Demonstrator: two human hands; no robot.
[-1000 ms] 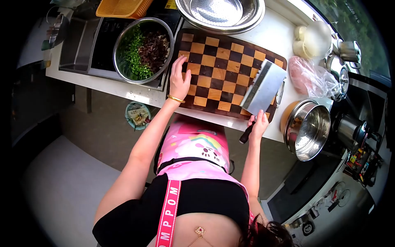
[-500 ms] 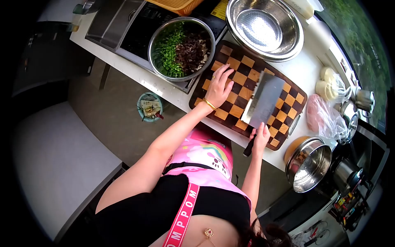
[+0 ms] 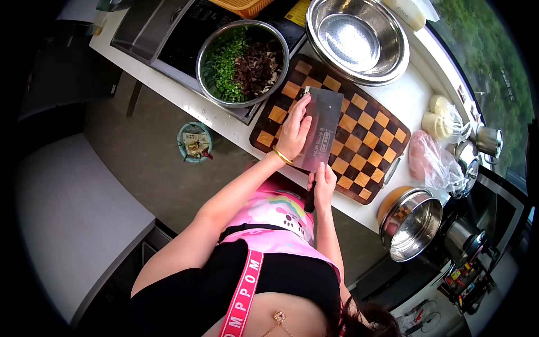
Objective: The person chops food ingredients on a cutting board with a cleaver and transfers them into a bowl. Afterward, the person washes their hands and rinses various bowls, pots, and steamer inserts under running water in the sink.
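In my right hand [image 3: 323, 184] is the dark handle of a cleaver [image 3: 324, 121], fingers closed round it. Its broad blade is tilted over the left half of a checkered wooden cutting board [image 3: 368, 137]. My left hand [image 3: 294, 129], wearing a ring and a gold bangle, has its fingers stretched out along the blade's left side; whether it presses on the blade I cannot tell. A few small pale bits [image 3: 307, 90] show at the blade's far corner. Beyond the left hand stands a steel bowl [image 3: 200, 70] of chopped greens [image 3: 227, 70] and dark shreds [image 3: 255, 64].
Nested steel basins [image 3: 401, 56] stand behind the board. On the right are a plastic bag with something pink [image 3: 426, 160], a bag of pale round items [image 3: 441, 121] and steel pots [image 3: 412, 224]. A sink [image 3: 143, 28] lies far left; a small bin [image 3: 195, 143] sits on the floor.
The cleaver has moved left across the board with my right hand, and its blade now meets or nearly meets my left hand. The pale bits along its edge are mostly out of sight.
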